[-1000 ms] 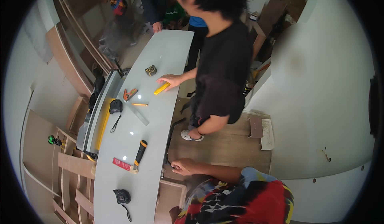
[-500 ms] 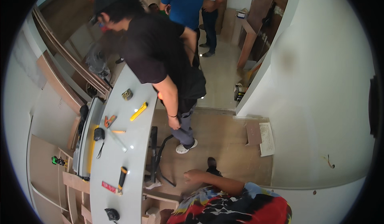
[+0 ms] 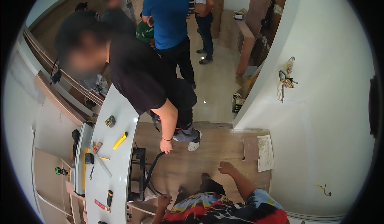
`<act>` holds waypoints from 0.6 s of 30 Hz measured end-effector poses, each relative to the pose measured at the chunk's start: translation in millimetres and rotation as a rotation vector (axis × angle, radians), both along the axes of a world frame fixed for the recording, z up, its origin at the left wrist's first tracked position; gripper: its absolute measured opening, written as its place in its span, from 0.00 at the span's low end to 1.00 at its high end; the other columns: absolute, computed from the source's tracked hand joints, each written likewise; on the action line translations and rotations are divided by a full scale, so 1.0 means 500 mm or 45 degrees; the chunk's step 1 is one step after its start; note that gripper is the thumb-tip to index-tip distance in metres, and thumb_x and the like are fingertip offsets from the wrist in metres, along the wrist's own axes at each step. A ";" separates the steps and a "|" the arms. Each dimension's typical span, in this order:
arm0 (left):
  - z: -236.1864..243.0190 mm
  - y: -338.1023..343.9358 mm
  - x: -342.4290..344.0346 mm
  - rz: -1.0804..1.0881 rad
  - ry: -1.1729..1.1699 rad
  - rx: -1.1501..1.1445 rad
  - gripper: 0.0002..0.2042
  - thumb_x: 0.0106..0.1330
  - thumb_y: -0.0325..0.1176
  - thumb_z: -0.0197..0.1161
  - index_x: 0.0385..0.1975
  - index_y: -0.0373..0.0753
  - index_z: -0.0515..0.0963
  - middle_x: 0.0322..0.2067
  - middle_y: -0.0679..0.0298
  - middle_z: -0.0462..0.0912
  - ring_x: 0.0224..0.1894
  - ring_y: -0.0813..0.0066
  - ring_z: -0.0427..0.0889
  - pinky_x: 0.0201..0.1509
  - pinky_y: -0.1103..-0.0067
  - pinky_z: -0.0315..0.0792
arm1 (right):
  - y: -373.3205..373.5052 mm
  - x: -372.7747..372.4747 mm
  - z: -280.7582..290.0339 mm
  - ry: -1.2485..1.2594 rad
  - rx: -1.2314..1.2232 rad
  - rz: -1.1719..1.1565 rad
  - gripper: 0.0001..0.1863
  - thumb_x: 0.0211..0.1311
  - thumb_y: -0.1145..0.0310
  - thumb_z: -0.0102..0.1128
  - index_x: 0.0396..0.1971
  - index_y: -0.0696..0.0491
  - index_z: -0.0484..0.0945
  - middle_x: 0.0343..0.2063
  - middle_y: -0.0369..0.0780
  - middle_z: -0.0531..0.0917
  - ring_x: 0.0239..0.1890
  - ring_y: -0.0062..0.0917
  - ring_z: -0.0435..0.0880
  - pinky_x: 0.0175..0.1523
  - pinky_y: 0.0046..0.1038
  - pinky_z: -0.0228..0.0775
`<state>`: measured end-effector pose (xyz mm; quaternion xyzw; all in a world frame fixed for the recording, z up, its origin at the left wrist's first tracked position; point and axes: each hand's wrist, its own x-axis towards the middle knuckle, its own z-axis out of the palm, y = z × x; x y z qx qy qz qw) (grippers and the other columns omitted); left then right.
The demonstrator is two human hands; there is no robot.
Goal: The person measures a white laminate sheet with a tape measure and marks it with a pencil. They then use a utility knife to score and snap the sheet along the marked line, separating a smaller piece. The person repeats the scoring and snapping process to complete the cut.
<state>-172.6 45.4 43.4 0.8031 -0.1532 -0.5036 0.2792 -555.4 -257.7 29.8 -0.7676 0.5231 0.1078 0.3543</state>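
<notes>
My right hand (image 3: 227,168) is held out above the wooden floor, its fingers curled and nothing visible in them. Lower down, beside the long white table, my left hand (image 3: 164,201) hangs with fingers loosely bent and apart, holding nothing that shows. Close by, a black metal frame (image 3: 138,172) stands against the table's edge, with a black curved bar (image 3: 151,168) rising from it. A co-worker in a black shirt (image 3: 136,72) leans over the table, and that person's hand (image 3: 166,146) is at the bar's upper end.
The white table (image 3: 122,116) bears a yellow utility knife (image 3: 120,140), tape measures (image 3: 89,158), an orange clamp (image 3: 96,147), a ruler (image 3: 103,166) and a hammer (image 3: 109,200). Wires (image 3: 286,80) stick out of the right wall. Other people (image 3: 166,20) stand beyond.
The view has shifted. The co-worker's hand has come to the black bar. My left hand now shows fully beside the table, and my right hand is farther right.
</notes>
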 end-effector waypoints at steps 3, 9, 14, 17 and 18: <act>-0.003 -0.027 0.014 -0.064 0.016 0.091 0.10 0.61 0.33 0.72 0.29 0.31 0.83 0.25 0.58 0.88 0.26 0.73 0.88 0.28 0.76 0.82 | -0.001 -0.025 -0.025 0.013 0.022 -0.110 0.26 0.60 0.52 0.63 0.49 0.58 0.84 0.48 0.54 0.86 0.53 0.49 0.85 0.61 0.45 0.76; 0.044 -0.128 0.056 -0.305 -0.524 -0.166 0.10 0.61 0.35 0.68 0.29 0.33 0.85 0.27 0.50 0.88 0.30 0.56 0.90 0.36 0.66 0.82 | 0.056 0.051 -0.015 -0.106 0.127 -0.078 0.26 0.58 0.51 0.66 0.49 0.55 0.84 0.48 0.54 0.86 0.53 0.49 0.85 0.60 0.43 0.76; 0.231 -0.252 0.133 -0.051 -0.882 -0.546 0.08 0.59 0.32 0.66 0.28 0.33 0.82 0.24 0.48 0.83 0.29 0.47 0.85 0.36 0.63 0.78 | 0.078 0.167 0.023 -0.122 0.254 0.061 0.26 0.58 0.50 0.66 0.47 0.56 0.84 0.45 0.53 0.87 0.49 0.49 0.86 0.58 0.43 0.77; 0.329 -0.286 0.193 0.014 -0.956 -0.727 0.05 0.59 0.29 0.66 0.29 0.34 0.80 0.25 0.50 0.83 0.30 0.51 0.85 0.37 0.65 0.78 | 0.068 0.245 0.028 -0.119 0.190 0.134 0.24 0.58 0.53 0.66 0.47 0.56 0.85 0.47 0.54 0.86 0.51 0.48 0.86 0.59 0.43 0.77; 0.351 -0.299 0.216 0.021 -0.974 -0.776 0.04 0.59 0.27 0.66 0.29 0.34 0.80 0.26 0.51 0.83 0.31 0.52 0.85 0.37 0.65 0.77 | 0.058 0.270 0.027 -0.154 0.182 0.120 0.24 0.58 0.53 0.66 0.48 0.57 0.85 0.47 0.54 0.87 0.51 0.48 0.86 0.59 0.43 0.77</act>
